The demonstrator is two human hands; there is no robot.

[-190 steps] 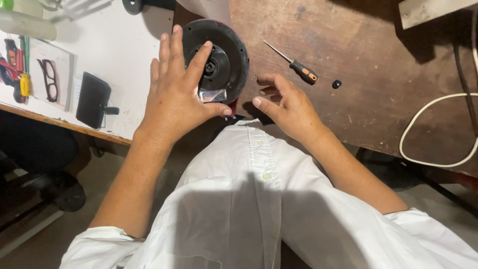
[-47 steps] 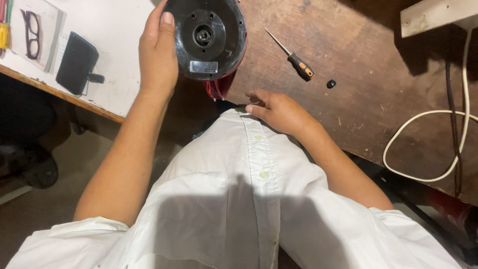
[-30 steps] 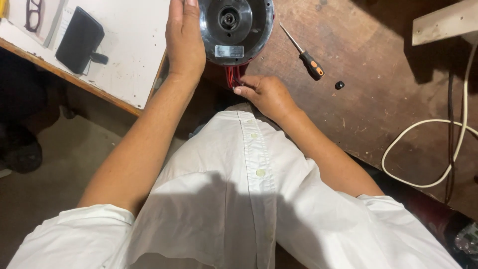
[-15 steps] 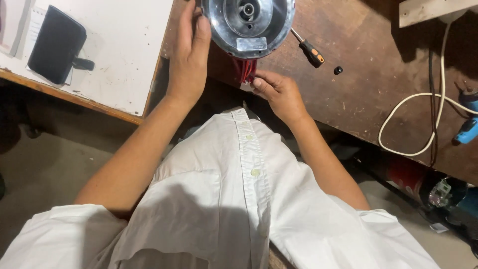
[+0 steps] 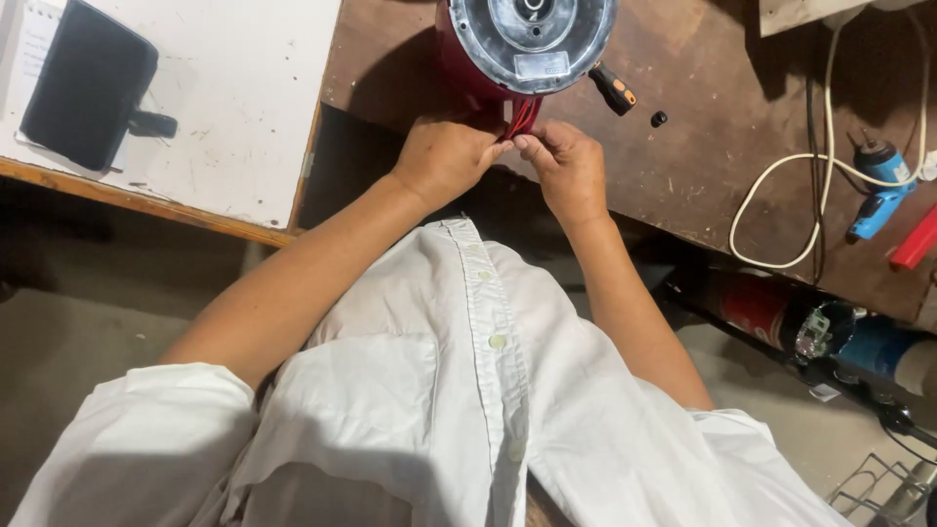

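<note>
— Red appliance (image 5: 488,73), upside down at the near edge of the brown wooden bench (image 5: 722,195); grey round base plate (image 5: 532,34) facing up, top part cut off by the frame edge.

— And at its lower rim?

— Thin red wires (image 5: 522,115) hanging out, just over the bench's near edge. Left hand (image 5: 444,156) and right hand (image 5: 568,171) meeting there, fingertips pinched together on the wires, knuckles up, forearms converging from a white shirt (image 5: 468,390).

— Around it?

— Screwdriver handle (image 5: 615,88), black with orange, poking out from behind the base plate; shaft hidden. Small black knob (image 5: 659,118) just beside it. Farther toward the right edge: white cable (image 5: 781,195) looping, blue tool (image 5: 874,190), red object (image 5: 917,239) cut off by the frame.

— Left side?

— White tabletop (image 5: 244,98) butting against the bench, scuffed, with a black pouch (image 5: 88,83) near its far-left corner. Bare concrete floor (image 5: 88,332) below, dim clutter under the bench's right end, hard to make out.

— Grip certain?

— Closed on the wires; exact finger placement partly hidden by the knuckles.
</note>
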